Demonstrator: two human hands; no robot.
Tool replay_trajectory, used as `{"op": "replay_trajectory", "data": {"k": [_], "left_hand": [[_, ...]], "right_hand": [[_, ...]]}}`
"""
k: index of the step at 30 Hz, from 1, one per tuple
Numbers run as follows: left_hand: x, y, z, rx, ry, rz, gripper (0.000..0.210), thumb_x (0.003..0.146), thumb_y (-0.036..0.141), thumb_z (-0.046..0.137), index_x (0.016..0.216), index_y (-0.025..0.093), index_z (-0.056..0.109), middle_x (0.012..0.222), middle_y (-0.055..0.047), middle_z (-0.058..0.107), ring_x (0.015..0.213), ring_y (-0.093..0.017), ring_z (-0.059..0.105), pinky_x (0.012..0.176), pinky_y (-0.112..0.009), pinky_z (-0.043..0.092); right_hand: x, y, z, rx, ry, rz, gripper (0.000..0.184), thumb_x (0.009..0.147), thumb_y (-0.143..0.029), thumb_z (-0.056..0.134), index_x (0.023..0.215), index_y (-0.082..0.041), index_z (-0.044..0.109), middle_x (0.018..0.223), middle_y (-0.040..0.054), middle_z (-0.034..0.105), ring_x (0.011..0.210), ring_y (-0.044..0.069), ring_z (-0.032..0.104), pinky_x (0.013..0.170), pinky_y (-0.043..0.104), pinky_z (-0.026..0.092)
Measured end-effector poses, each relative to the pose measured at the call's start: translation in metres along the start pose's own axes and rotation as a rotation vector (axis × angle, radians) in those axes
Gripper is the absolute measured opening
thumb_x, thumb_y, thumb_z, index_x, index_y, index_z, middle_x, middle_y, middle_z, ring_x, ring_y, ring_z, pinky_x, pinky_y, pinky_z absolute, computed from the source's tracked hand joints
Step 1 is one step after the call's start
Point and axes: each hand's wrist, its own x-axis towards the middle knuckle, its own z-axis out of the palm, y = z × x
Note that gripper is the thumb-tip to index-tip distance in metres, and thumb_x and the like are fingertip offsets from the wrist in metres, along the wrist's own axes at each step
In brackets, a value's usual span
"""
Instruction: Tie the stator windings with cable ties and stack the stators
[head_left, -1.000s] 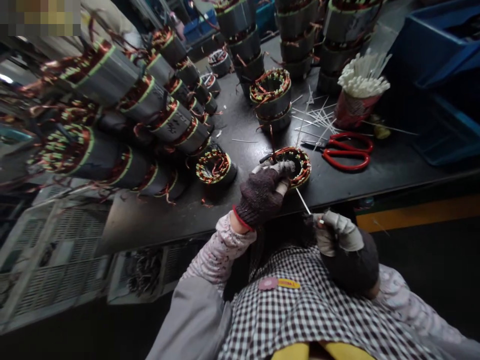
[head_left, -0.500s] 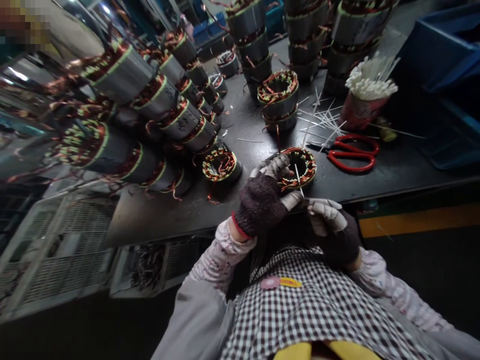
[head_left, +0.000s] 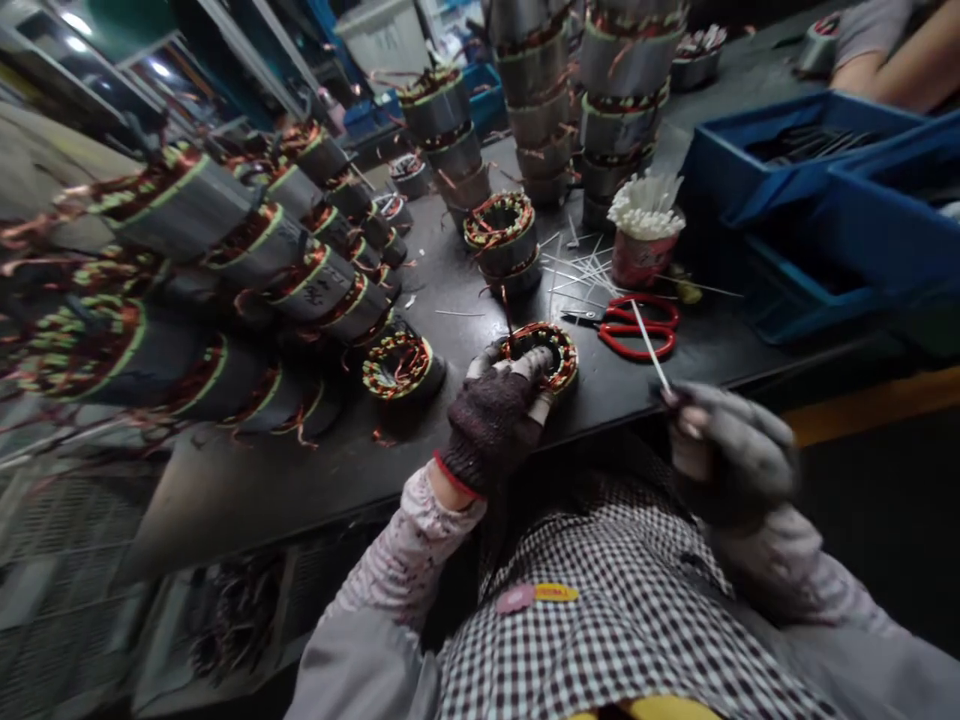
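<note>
My left hand (head_left: 499,405), in a dark glove with pale-covered fingertips, grips a motor stator (head_left: 568,362) near the table's front edge. Its fingers reach over the wound rim into the bore, with the thumb at the near side. Copper windings and pale yellow-green insulation ends ring the stator's top. To the right, past the table edge, my right hand (head_left: 731,450) is closed, somewhat blurred by motion. It pinches a thin white strip (head_left: 649,342) that slants up and leftward over the red-handled scissors (head_left: 643,326). Another short stator (head_left: 401,368) stands left of my left hand.
Stacked stators (head_left: 322,285) fill the left side, with more stacks (head_left: 534,110) behind. Loose white strips (head_left: 583,268) lie by a red tub (head_left: 645,258) of them. Blue bins (head_left: 757,185) stand at right; another person's arm (head_left: 896,75) is beyond. Crates sit lower left.
My right hand has moved away from the stator to the right, carrying the white strip out of its bore area. My left hand's fingers now reach into the bore. The view has shifted right.
</note>
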Motion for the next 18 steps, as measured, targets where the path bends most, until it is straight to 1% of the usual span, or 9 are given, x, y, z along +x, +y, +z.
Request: {"op": "replay_trajectory", "data": {"k": [1, 2, 3, 5, 7, 10, 13, 16, 18], "left_hand": [[0.002, 0.002, 0.002, 0.01, -0.022, -0.005, 0.041, 0.106, 0.035, 0.081, 0.146, 0.025, 0.081, 0.126, -0.01, 0.092, 0.121, -0.035, 0.086, 0.127, -0.061, 0.063], [0.003, 0.004, 0.005, 0.025, -0.053, -0.012, 0.046, 0.104, 0.04, 0.084, 0.148, 0.024, 0.081, 0.123, -0.011, 0.092, 0.119, -0.036, 0.086, 0.126, -0.061, 0.064], [0.005, 0.005, 0.009, 0.044, -0.088, -0.015, 0.049, 0.103, 0.043, 0.086, 0.148, 0.023, 0.081, 0.12, -0.012, 0.092, 0.116, -0.037, 0.087, 0.126, -0.062, 0.064], [0.007, 0.006, 0.017, 0.078, -0.138, -0.011, 0.043, 0.104, 0.044, 0.085, 0.141, 0.021, 0.085, 0.115, -0.012, 0.093, 0.11, -0.036, 0.088, 0.126, -0.063, 0.062], [0.007, 0.005, 0.025, 0.075, -0.136, 0.003, 0.03, 0.107, 0.039, 0.082, 0.132, 0.022, 0.088, 0.112, -0.011, 0.093, 0.106, -0.033, 0.088, 0.128, -0.064, 0.061], [0.006, 0.005, 0.03, 0.03, -0.112, -0.037, 0.025, 0.109, 0.034, 0.081, 0.13, 0.027, 0.09, 0.118, -0.008, 0.094, 0.11, -0.032, 0.088, 0.131, -0.064, 0.058], [0.009, 0.007, 0.027, 0.002, -0.172, -0.118, 0.024, 0.108, 0.037, 0.083, 0.13, 0.029, 0.09, 0.123, -0.007, 0.093, 0.117, -0.033, 0.088, 0.132, -0.063, 0.057], [0.012, 0.005, 0.023, -0.034, -0.222, -0.153, 0.023, 0.108, 0.039, 0.084, 0.129, 0.032, 0.091, 0.119, -0.005, 0.094, 0.116, -0.031, 0.088, 0.134, -0.062, 0.055], [0.011, 0.001, 0.021, -0.077, -0.232, -0.137, 0.024, 0.108, 0.036, 0.085, 0.13, 0.032, 0.091, 0.12, -0.003, 0.094, 0.116, -0.029, 0.088, 0.134, -0.061, 0.055]], "right_hand": [[0.016, 0.01, 0.0, -0.08, -0.045, -0.046, 0.02, 0.099, -0.025, 0.082, 0.116, -0.034, 0.084, 0.124, 0.0105, 0.09, 0.113, 0.033, 0.088, 0.102, 0.052, 0.073], [0.034, 0.021, 0.001, -0.178, -0.156, -0.084, 0.022, 0.102, -0.025, 0.078, 0.122, -0.032, 0.085, 0.131, 0.0118, 0.089, 0.117, 0.031, 0.087, 0.104, 0.05, 0.072], [0.052, 0.031, 0.002, -0.228, -0.222, -0.079, 0.024, 0.103, -0.025, 0.077, 0.124, -0.029, 0.087, 0.135, 0.0121, 0.088, 0.122, 0.03, 0.086, 0.107, 0.047, 0.071], [0.089, 0.049, 0.002, -0.347, -0.316, -0.004, 0.029, 0.105, -0.022, 0.072, 0.129, -0.025, 0.087, 0.141, 0.0131, 0.086, 0.133, 0.03, 0.082, 0.115, 0.045, 0.066], [0.119, 0.06, -0.004, -0.483, -0.298, 0.124, 0.033, 0.108, -0.02, 0.067, 0.135, -0.018, 0.085, 0.142, 0.0192, 0.084, 0.138, 0.033, 0.079, 0.119, 0.049, 0.061], [0.155, 0.064, -0.011, -0.737, -0.277, 0.367, 0.033, 0.111, -0.022, 0.066, 0.136, -0.004, 0.079, 0.132, 0.0311, 0.081, 0.129, 0.04, 0.079, 0.112, 0.053, 0.058], [0.183, 0.06, -0.006, -0.889, -0.379, 0.542, 0.037, 0.112, -0.024, 0.069, 0.136, 0.004, 0.074, 0.13, 0.0371, 0.079, 0.127, 0.042, 0.079, 0.104, 0.048, 0.055], [0.196, 0.052, 0.003, -0.934, -0.423, 0.59, 0.041, 0.116, -0.021, 0.06, 0.145, 0.007, 0.069, 0.14, 0.0412, 0.075, 0.137, 0.042, 0.075, 0.104, 0.048, 0.051], [0.193, 0.047, -0.001, -0.963, -0.426, 0.622, 0.044, 0.116, -0.02, 0.056, 0.149, 0.008, 0.067, 0.141, 0.0435, 0.073, 0.139, 0.043, 0.074, 0.103, 0.049, 0.051]]}}
